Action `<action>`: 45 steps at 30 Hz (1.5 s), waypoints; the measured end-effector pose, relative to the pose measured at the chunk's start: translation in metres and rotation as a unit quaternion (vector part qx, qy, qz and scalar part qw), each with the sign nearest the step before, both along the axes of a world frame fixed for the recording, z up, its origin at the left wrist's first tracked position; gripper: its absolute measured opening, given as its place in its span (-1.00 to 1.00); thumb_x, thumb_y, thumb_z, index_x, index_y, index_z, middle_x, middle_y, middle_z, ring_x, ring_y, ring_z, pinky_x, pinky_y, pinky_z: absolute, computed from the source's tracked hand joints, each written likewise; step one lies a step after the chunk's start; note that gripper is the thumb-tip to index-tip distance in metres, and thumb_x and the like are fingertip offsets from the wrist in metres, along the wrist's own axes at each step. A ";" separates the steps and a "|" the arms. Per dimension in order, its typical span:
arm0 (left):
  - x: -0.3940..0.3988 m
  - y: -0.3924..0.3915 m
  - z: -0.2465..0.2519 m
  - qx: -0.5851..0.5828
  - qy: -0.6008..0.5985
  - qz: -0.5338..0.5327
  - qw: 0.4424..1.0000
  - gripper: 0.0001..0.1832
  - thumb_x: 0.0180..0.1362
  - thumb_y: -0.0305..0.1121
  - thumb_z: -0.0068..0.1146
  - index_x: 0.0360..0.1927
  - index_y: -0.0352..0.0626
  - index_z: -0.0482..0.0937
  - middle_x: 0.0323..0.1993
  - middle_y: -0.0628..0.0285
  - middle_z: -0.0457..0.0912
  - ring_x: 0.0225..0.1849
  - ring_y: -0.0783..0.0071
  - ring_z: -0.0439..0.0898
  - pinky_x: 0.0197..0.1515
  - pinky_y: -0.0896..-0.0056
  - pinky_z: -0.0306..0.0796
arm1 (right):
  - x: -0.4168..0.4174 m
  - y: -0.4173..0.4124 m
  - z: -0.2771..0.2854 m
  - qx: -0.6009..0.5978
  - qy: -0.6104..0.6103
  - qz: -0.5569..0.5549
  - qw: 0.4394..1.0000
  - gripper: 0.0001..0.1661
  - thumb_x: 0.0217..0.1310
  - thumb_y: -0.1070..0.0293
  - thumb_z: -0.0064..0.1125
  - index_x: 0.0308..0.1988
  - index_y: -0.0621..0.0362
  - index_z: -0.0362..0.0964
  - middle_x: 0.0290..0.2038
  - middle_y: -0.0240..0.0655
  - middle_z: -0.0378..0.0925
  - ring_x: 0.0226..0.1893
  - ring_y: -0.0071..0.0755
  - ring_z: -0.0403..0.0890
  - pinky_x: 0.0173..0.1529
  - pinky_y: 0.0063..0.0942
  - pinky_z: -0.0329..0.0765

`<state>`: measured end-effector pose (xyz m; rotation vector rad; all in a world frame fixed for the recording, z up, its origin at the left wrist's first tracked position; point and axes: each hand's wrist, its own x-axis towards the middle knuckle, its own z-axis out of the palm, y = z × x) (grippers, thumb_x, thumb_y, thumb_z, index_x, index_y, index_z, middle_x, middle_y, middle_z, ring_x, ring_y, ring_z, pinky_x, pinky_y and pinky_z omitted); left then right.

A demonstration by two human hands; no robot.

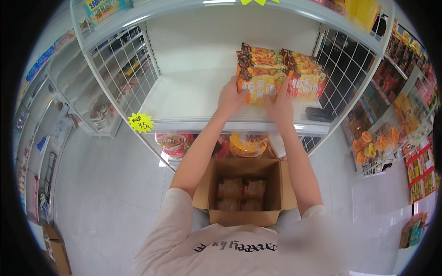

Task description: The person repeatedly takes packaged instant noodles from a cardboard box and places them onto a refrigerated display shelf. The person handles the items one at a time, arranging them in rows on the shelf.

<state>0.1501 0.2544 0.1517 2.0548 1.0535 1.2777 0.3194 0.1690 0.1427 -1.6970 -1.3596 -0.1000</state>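
Note:
Both hands are on an orange packet of instant noodles (259, 86) at the front of a row on the white shelf (186, 93). My left hand (232, 96) grips its left edge, thumb across the front. On its right side is my right hand (280, 103), with the thumb on the lower front and the fingers up along the edge. More noodle packets (264, 55) stand behind it. To the right runs a second row of packets (305, 84), its front one red and yellow. Below my arms an open cardboard box (245, 217) holds several wrapped packets (230, 189).
Wire grid panels (115, 62) (348, 65) close the shelf's sides. A black object (318, 114) lies at its front right corner, and a yellow star-shaped price tag (141, 122) hangs at the left. Noodle tubs (249, 144) stand on the shelf below. An upper shelf edge (221, 8) crosses overhead.

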 end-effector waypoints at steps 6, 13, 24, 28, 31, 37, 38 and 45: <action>-0.008 0.011 -0.009 0.002 0.037 -0.025 0.999 -0.38 0.12 -0.36 0.31 0.24 -0.33 0.38 -0.09 -0.06 0.69 -0.22 0.17 0.73 -0.15 0.25 0.59 | 0.010 0.004 0.007 -0.074 0.022 0.012 0.997 0.30 0.06 0.00 0.33 0.51 0.17 -0.35 0.02 0.16 0.51 -0.03 0.22 0.60 -0.02 -0.03 0.57; -0.009 0.005 -0.005 0.007 0.069 0.005 0.998 -0.33 0.13 -0.33 0.31 0.29 -0.29 0.32 -0.07 -0.03 0.67 -0.18 0.14 0.72 -0.08 0.23 0.57 | 0.015 0.017 -0.001 -0.032 0.045 0.047 0.997 0.35 0.03 -0.05 0.37 0.50 0.24 -0.37 0.14 0.25 0.42 0.08 0.25 0.54 0.08 -0.04 0.53; -0.049 -0.136 -0.031 0.031 0.049 -0.098 0.993 -0.84 0.14 -0.54 0.10 -0.19 -0.19 0.57 -0.32 0.17 0.68 -0.28 0.23 0.66 -0.15 0.23 0.50 | -0.052 -0.164 -0.076 -0.097 0.210 0.167 0.958 -0.72 0.22 0.40 0.16 -0.07 0.24 0.54 -0.26 -0.11 0.68 -0.23 0.05 0.69 -0.10 -0.25 0.59; -0.036 -0.162 -0.129 -0.088 0.292 -0.228 0.925 -0.82 0.14 -0.41 0.02 -0.23 -0.15 0.62 -0.32 0.04 0.68 -0.25 0.01 0.66 -0.16 0.02 0.53 | -0.062 -0.211 -0.175 -0.355 0.187 0.194 0.895 -0.69 0.26 0.27 0.11 -0.06 0.15 0.56 -0.18 -0.01 0.67 -0.22 0.11 0.68 -0.10 -0.15 0.62; -0.018 -0.162 -0.212 -0.155 0.483 -0.253 0.824 -0.72 0.12 -0.25 0.09 -0.16 -0.13 0.66 -0.23 0.00 0.71 -0.14 -0.01 0.68 -0.09 0.02 0.56 | -0.072 -0.228 -0.210 -0.514 0.089 0.188 0.832 -0.62 0.25 0.18 0.12 0.00 0.12 0.54 -0.15 0.02 0.65 -0.15 0.17 0.66 -0.03 -0.03 0.59; -0.032 -0.124 -0.352 -0.240 0.582 -0.206 0.749 -0.66 0.13 -0.35 0.12 -0.03 -0.19 0.69 -0.02 -0.08 0.67 0.04 -0.02 0.66 0.04 0.05 0.54 | -0.073 -0.230 -0.218 -0.500 0.098 0.179 0.841 -0.53 0.27 0.11 0.11 0.07 0.15 0.49 -0.19 0.02 0.66 -0.10 0.18 0.64 0.02 -0.01 0.56; -0.031 -0.117 -0.346 -0.264 0.581 -0.202 0.743 -0.63 0.12 -0.33 0.17 0.00 -0.22 0.66 0.03 -0.08 0.65 0.09 -0.01 0.63 0.11 0.05 0.51 | -0.070 -0.229 -0.220 -0.505 0.111 0.176 0.838 -0.52 0.28 0.10 0.11 0.08 0.16 0.48 -0.20 0.02 0.66 -0.10 0.17 0.64 0.02 -0.02 0.56; -0.075 -0.117 -0.446 -0.296 0.527 -0.095 0.791 -0.50 0.05 -0.38 0.23 0.13 -0.18 0.53 0.13 -0.14 0.56 0.15 -0.03 0.57 0.18 0.02 0.47 | -0.074 -0.231 -0.223 -0.493 0.135 0.195 0.837 -0.47 0.28 0.08 0.11 0.14 0.15 0.43 -0.15 0.05 0.64 -0.08 0.18 0.62 0.07 -0.02 0.54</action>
